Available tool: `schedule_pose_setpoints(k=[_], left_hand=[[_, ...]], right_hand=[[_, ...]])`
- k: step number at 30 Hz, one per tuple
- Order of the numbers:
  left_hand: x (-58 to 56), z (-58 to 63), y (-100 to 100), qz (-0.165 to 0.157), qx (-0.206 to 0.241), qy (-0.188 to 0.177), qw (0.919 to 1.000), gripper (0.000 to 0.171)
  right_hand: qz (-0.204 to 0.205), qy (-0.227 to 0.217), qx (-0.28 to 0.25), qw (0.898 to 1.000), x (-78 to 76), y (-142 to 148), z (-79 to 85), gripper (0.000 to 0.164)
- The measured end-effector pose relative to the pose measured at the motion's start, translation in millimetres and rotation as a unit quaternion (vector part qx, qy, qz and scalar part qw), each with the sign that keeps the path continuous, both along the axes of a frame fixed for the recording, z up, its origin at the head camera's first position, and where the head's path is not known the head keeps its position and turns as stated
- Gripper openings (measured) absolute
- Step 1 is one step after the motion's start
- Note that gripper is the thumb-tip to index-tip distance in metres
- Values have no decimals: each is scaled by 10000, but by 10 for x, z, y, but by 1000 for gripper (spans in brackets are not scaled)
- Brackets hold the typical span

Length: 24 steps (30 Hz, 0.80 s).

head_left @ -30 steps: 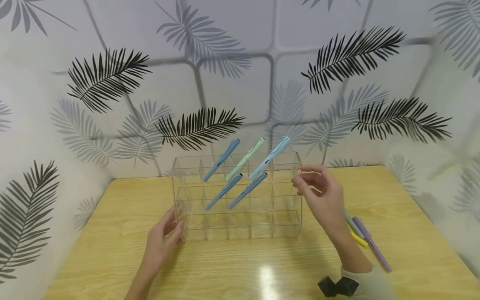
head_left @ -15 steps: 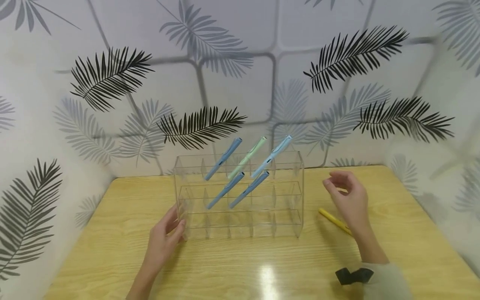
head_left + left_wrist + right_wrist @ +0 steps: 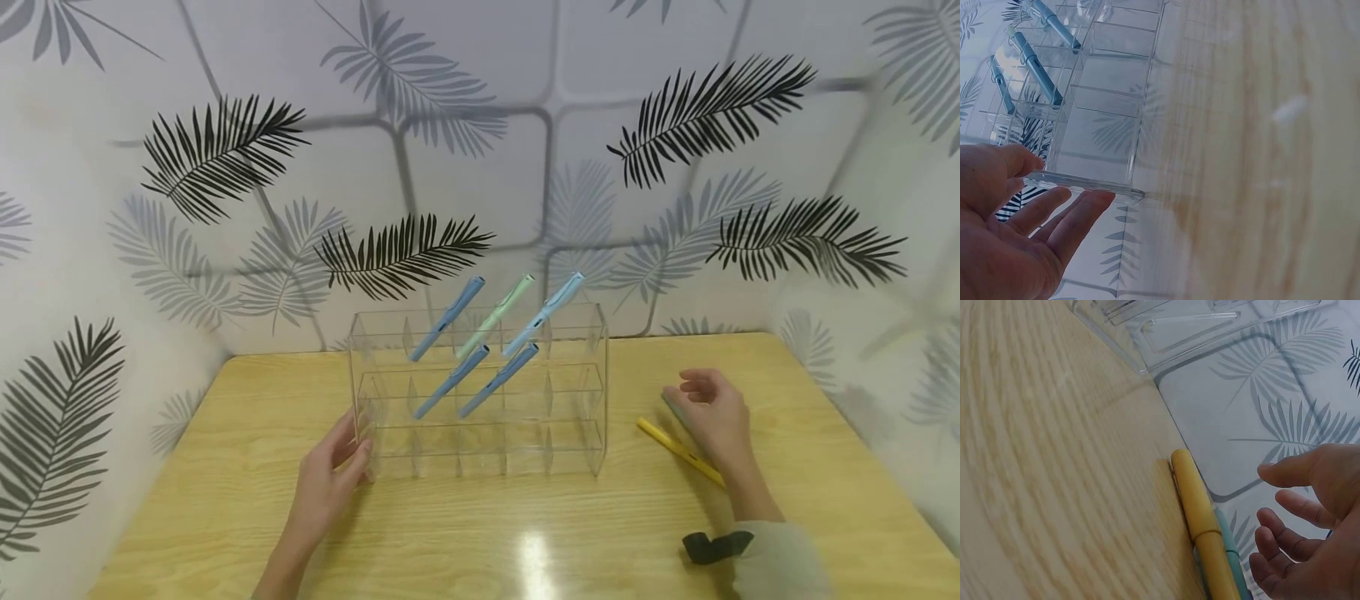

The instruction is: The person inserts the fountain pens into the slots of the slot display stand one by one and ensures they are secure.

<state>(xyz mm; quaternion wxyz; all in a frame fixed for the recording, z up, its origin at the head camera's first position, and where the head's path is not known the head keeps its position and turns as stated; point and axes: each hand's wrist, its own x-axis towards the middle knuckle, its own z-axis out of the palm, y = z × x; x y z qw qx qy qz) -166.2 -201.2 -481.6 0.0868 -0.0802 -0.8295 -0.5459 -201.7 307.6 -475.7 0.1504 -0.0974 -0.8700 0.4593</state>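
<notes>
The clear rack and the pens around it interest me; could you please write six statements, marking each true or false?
1. The clear rack holds five pens. True.
2. The yellow pen stands in the rack. False: the yellow pen lies on the table.
3. The left hand grips the rack's side. True.
4. The rack's lowest tier holds two pens. False: the middle tier holds two.
5. The right hand holds the yellow pen. False: the right hand is apart from it.
6. A teal pen is beside the yellow pen. True.
</notes>
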Motion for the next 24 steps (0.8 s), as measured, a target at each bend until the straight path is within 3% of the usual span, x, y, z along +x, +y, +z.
schedule_pose_setpoints(k=[11, 24], left_hand=[[4, 8, -1, -63, 92, -8, 9999, 51], [-2, -9, -15, -58, -5, 70, 10000, 51]], right_hand=[[62, -588, 509, 9970, -15, 114, -194, 47], [-268, -548, 564, 9965, -52, 106, -225, 35]])
